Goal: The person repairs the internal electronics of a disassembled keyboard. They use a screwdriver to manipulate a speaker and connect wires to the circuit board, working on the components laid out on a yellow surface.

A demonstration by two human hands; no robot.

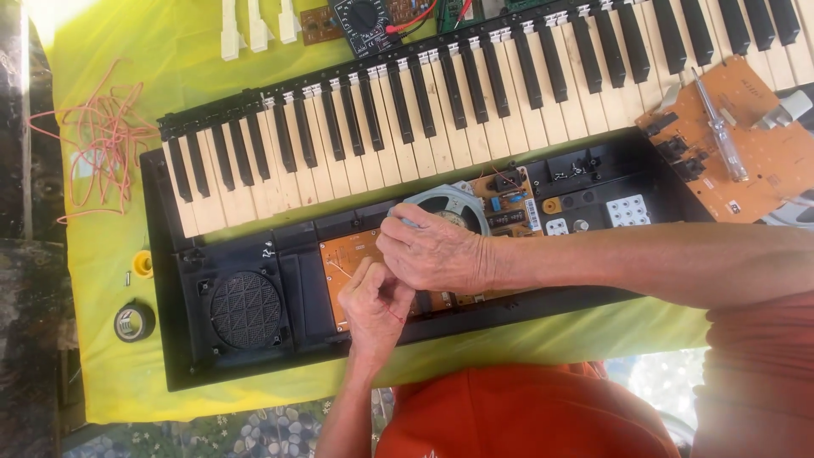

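- Left hand [376, 307]: fingers curled together, pinching a thin red wire [395, 313] over the orange circuit board [349, 252].
- Right hand [432, 252]: fingertips pinched on a small tool [405, 221] beside the round speaker [451, 206].
- Both are inside the opened keyboard [280, 280].

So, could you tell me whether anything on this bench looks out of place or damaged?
Yes. The keyboard lies opened, its black case exposing a loose speaker and circuit boards. Three white keys lie detached at the top, and a tangle of pink wire sprawls on the yellow cloth. Both hands, left and right, work over the orange board.
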